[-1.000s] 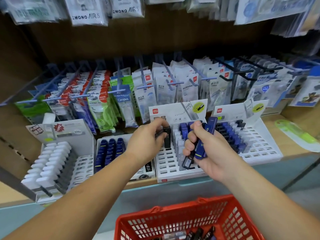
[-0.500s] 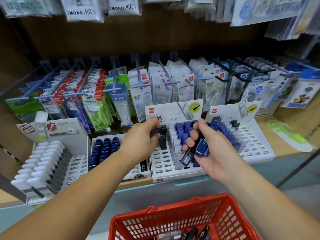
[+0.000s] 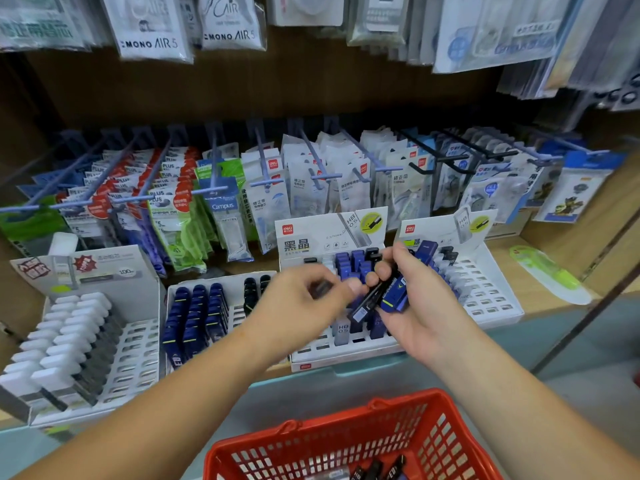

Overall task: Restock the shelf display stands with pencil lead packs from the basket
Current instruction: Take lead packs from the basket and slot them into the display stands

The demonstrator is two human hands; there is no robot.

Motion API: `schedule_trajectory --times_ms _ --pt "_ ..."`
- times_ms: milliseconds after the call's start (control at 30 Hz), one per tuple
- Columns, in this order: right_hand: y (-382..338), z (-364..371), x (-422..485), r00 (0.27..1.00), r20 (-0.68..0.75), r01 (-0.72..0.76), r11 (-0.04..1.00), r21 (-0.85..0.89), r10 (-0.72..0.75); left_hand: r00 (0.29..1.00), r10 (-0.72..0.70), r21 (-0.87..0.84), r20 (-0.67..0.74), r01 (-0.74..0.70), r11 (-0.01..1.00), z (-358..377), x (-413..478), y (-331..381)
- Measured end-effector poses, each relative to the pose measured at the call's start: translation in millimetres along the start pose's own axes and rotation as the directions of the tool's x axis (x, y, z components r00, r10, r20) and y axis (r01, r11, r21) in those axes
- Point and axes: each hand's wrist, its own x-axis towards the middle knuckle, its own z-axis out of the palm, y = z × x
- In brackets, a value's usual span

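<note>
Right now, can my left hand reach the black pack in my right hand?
Probably yes: the left hand is right beside the black pack in the right hand, with nothing between them.

Soft, even shop light — no hard shadows.
The left hand [image 3: 304, 306] is smeared with blur, the hanging packs [image 3: 156, 26] up top look fuzzy and shiny, and things lean and bend near the edges.
</note>
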Motion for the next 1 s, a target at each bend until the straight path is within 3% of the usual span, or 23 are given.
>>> schedule_trajectory --times_ms 67,300,467,533,667,767,867,1000 --pt "-2 2 -2 1.000 -0.012 -0.006 0.999 0.033 0.007 0.994 -0.019 -0.080 0.108 0.027 0.996 8 -13 6" --pt "0 8 -14 0.998 0.054 -0.046 0.998 0.052 0.043 0.988 -0.104 -0.248 0.116 0.131 0.960 2 -19 15" --pt "2 -7 -9 0.975 -0.045 0.188 0.920 -0.343 -0.216 0.990 -0.113 -0.196 0.080 0.127 0.972 -5 -15 8" --pt "2 -8 -11 0.972 -0.031 0.205 0.901 -0.383 -0.234 0.992 -0.115 -0.183 0.053 0.122 0.976 -8 -14 7" --pt "1 -6 -18 0.992 0.068 0.127 0.879 -0.460 -0.108 0.985 -0.171 -0.234 -0.020 0.162 0.959 -10 -11 6" --pt "-2 -2 -24 0.991 0.115 -0.025 0.925 -0.379 0.074 0.975 -0.218 -0.294 -0.032 0.200 0.935 -13 -9 8" --pt "-7 -4 -27 0.947 0.238 -0.126 0.933 -0.337 0.214 0.976 -0.217 -0.331 -0.004 0.204 0.922 -16 -10 14" --pt "-3 -9 -32 0.885 0.331 -0.147 0.870 -0.471 0.328 0.971 -0.238 -0.342 0.032 0.235 0.910 -21 -9 17"
